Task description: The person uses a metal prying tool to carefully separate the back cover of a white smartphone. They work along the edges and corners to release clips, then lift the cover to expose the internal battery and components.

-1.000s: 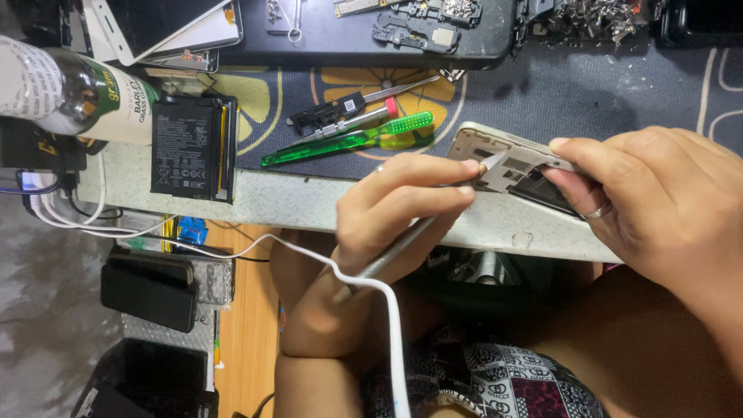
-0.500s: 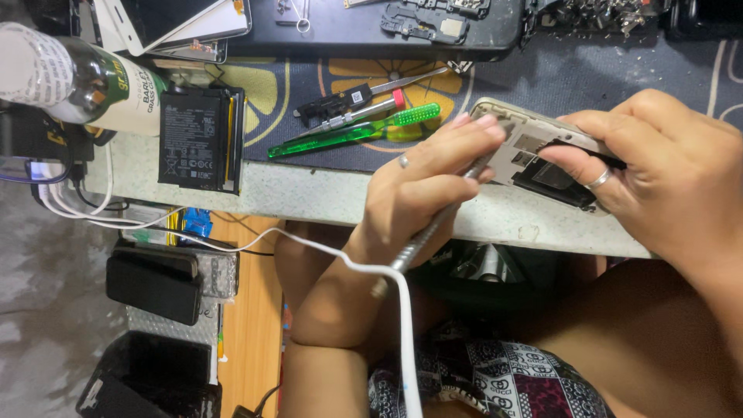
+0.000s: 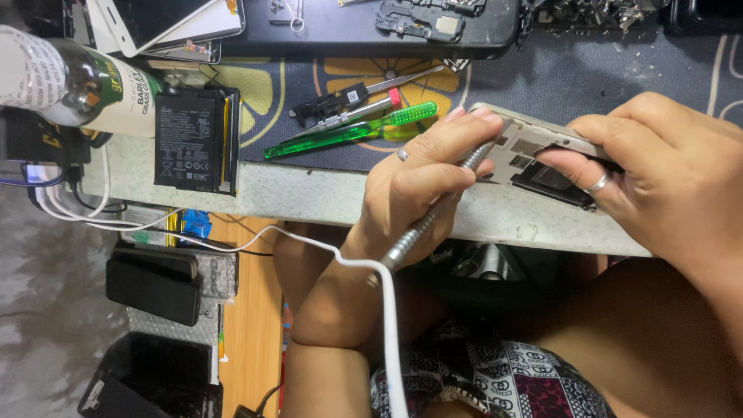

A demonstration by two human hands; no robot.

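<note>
Holding an opened phone (image 3: 542, 155) with its back cover off, the right hand (image 3: 665, 178) clamps the body between thumb and fingers just above the table (image 3: 309, 193) edge, the bare frame and dark inner parts facing up. The left hand (image 3: 426, 186) is closed in a pen grip on a slim metal tool (image 3: 433, 213) with a white cord (image 3: 371, 271), its tip at the phone's inner frame. By the look of it, the disassembly is well along: the removed black battery (image 3: 193, 139) lies flat on the table to the left, well apart. What remains inside I cannot tell. A green-handled screwdriver (image 3: 348, 133) and black tweezers (image 3: 340, 99) lie between. Farther back, a dark tray (image 3: 371, 39) holds small phone parts; a green bottle (image 3: 77, 81) lies on its side at the left.
</note>
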